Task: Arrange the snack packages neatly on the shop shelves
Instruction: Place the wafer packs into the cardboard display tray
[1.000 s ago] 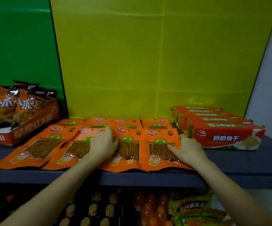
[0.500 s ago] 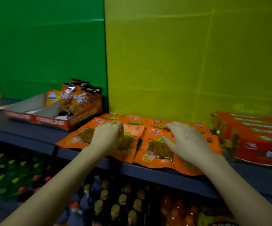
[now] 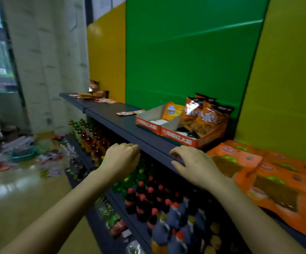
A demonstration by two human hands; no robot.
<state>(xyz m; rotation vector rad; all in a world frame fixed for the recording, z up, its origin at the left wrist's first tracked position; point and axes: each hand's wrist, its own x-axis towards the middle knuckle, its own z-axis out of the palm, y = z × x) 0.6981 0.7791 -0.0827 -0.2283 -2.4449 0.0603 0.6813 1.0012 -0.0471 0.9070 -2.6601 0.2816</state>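
Flat orange snack packages (image 3: 269, 173) lie overlapping on the dark shelf (image 3: 123, 123) at the right. My right hand (image 3: 194, 165) hovers at the shelf's front edge just left of them, fingers apart, holding nothing. My left hand (image 3: 121, 158) hangs in front of the shelf edge, fingers curled loosely, with nothing in it. A red display box (image 3: 177, 132) holds upright orange-and-black snack bags (image 3: 203, 116) behind my right hand. More small packets (image 3: 130, 112) lie further left on the shelf.
Lower shelves carry rows of drink bottles (image 3: 148, 198). Snack bags (image 3: 95, 90) sit at the shelf's far left end. Loose packets and a teal basket (image 3: 22, 154) are scattered on the floor at left. Green and yellow panels back the shelf.
The view has swung left. Both hands have lifted off the orange packages and now sit left of them at the shelf's front edge.
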